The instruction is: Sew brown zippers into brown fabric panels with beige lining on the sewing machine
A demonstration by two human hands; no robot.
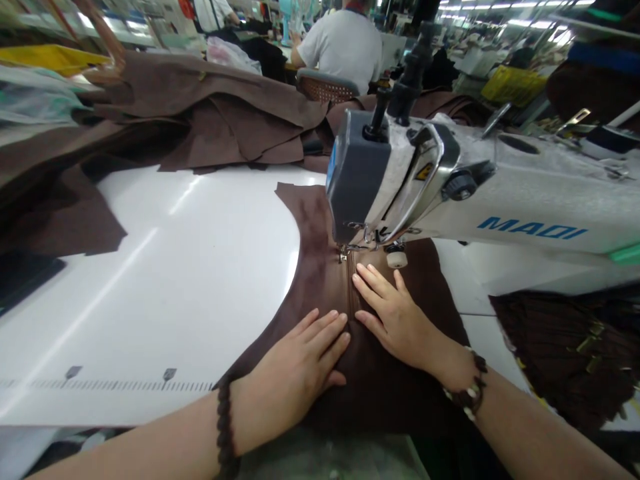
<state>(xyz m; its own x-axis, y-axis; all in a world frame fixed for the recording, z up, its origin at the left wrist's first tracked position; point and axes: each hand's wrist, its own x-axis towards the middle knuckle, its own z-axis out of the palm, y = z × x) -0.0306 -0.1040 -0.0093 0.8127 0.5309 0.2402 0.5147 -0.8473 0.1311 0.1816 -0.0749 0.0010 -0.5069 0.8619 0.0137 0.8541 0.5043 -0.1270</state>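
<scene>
Steadying brown fabric (pixel 320 283) beneath the sewing machine (pixel 510 193), apparently for stitching: left hand (pixel 295 367), right hand (pixel 405 327), both laid flat, gripping nothing; next feed likely calls for straight, even guidance.

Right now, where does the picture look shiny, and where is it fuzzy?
In the head view, glare streaks the white tabletop; in the head view, the far room behind the sewing machine looks fuzzy, with bright ceiling lights; also in the head view, the left hand and right hand look clearer.
</scene>
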